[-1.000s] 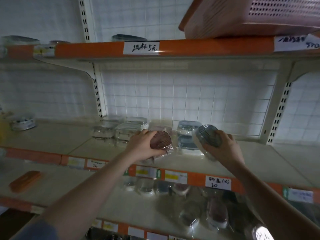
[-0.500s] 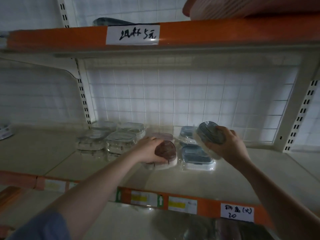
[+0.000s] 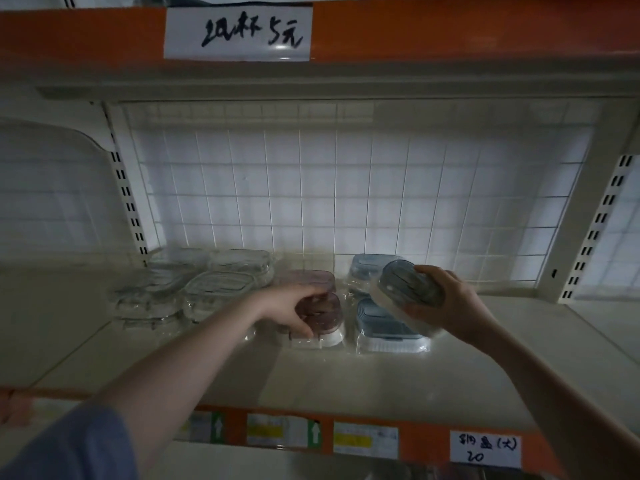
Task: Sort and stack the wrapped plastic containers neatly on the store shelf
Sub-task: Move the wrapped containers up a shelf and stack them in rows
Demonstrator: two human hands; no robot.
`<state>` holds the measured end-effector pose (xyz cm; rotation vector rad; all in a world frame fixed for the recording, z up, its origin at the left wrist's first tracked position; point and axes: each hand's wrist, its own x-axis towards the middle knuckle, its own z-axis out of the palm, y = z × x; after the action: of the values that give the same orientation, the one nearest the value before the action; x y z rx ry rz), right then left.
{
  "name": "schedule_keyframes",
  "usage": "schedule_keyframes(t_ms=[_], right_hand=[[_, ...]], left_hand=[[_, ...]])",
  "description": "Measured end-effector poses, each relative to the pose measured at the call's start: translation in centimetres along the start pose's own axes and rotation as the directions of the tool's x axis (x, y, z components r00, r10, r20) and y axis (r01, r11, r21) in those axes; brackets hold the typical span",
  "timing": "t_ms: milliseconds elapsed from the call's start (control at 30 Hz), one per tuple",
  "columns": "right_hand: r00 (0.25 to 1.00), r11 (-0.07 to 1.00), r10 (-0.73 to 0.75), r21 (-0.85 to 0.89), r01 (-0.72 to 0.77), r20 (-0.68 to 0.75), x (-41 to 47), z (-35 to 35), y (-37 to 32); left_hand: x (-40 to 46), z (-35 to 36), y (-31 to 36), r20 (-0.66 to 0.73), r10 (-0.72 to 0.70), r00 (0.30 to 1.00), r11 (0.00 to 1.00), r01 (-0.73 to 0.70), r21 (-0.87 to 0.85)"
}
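Observation:
My left hand (image 3: 289, 311) grips a wrapped container with a pink lid (image 3: 323, 315) that sits on the shelf (image 3: 311, 375), in front of another pink-lidded one (image 3: 308, 277). My right hand (image 3: 450, 303) holds a wrapped blue-grey-lidded container (image 3: 407, 289), tilted, in the air above a blue-lidded container (image 3: 384, 327) on the shelf. A second blue one (image 3: 367, 268) stands behind it. Several clear-lidded wrapped containers (image 3: 214, 289) are grouped to the left of the pink ones.
A white wire grid (image 3: 346, 188) backs the shelf. An orange-edged shelf (image 3: 86, 32) with a handwritten label hangs overhead. Price tags (image 3: 485, 448) line the orange front edge. Slotted uprights (image 3: 602, 230) stand at right and left. Bare shelf lies right of the blue containers.
The camera has moved closer to the shelf. My left hand has brought the pink-lidded container down onto the shelf. My right hand keeps the blue-grey one raised over the blue pair.

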<state>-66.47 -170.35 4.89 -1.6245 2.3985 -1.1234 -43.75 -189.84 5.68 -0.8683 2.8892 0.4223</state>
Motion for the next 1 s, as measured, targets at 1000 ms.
schedule_keyframes(t_ms=[1000], right_hand=[[0.837,0.942,-0.284,-0.029,0.335,0.468,4.1,0.5,0.2]], left_hand=[[-1.0,1.6,0.1,-0.247,0.021,0.969,1.000,-0.024,-0.009]])
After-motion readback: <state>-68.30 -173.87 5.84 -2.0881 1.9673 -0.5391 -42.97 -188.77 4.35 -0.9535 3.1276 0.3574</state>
